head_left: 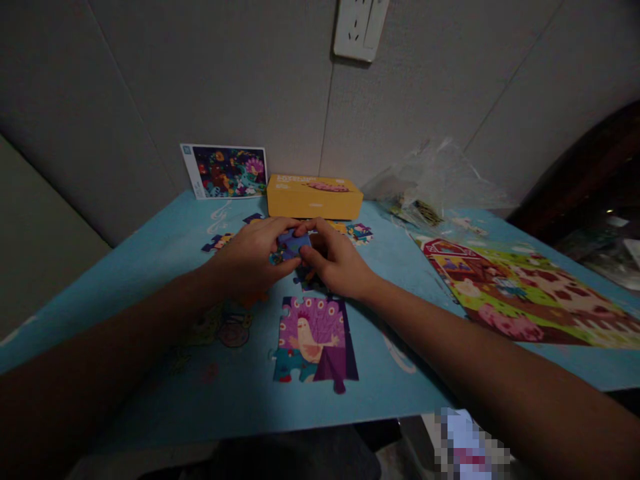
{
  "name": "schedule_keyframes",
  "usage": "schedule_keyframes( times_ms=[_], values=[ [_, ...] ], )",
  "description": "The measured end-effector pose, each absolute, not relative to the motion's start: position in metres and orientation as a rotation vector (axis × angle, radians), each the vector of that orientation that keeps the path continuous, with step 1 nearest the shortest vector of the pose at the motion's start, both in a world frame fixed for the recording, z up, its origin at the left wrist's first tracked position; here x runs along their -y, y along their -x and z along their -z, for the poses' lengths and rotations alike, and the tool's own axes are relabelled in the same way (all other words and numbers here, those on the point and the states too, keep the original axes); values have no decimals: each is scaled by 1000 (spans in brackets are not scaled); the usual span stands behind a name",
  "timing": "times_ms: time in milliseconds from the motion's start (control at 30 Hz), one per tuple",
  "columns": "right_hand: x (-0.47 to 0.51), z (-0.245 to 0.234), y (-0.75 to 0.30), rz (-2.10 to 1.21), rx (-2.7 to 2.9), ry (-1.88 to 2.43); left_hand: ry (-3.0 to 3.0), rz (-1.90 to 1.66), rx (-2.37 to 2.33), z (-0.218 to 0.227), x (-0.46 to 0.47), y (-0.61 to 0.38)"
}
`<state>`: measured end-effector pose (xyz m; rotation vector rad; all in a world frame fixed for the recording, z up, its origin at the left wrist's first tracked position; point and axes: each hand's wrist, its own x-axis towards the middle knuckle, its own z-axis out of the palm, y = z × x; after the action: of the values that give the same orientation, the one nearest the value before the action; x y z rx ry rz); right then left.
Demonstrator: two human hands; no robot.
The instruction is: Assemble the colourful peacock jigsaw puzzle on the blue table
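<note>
My left hand point(250, 257) and my right hand point(336, 261) meet over the middle of the blue mat point(150, 267). Both pinch a dark blue puzzle piece point(293, 243) held between their fingertips, a little above the mat. Just below the hands lies a joined patch of puzzle point(315, 340) showing a peacock on purple. Loose pieces point(217, 241) lie to the left of my left hand, and more loose pieces point(360, 233) sit beyond my right hand. Some pieces under the hands are hidden.
A yellow box point(314, 196) stands at the back by the wall, with a picture card point(227, 171) leaning to its left. A finished farm puzzle point(530, 290) covers the right side. Crumpled clear plastic bags point(435, 180) lie behind it. A wall socket point(359, 27) is above.
</note>
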<state>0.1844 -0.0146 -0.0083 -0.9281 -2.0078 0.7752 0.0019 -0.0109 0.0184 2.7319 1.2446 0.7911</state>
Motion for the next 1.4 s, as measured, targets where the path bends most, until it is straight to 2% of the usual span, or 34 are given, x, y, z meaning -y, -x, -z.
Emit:
schedule_keyframes(
  times_ms=[600,1400],
  values=[
    [17,4,-183,-711,2055,966,-2767,-847,-1169,-15,9,-2],
    [13,11,-183,-833,2088,907,-2800,-788,-1134,-14,9,-1]
  ],
)
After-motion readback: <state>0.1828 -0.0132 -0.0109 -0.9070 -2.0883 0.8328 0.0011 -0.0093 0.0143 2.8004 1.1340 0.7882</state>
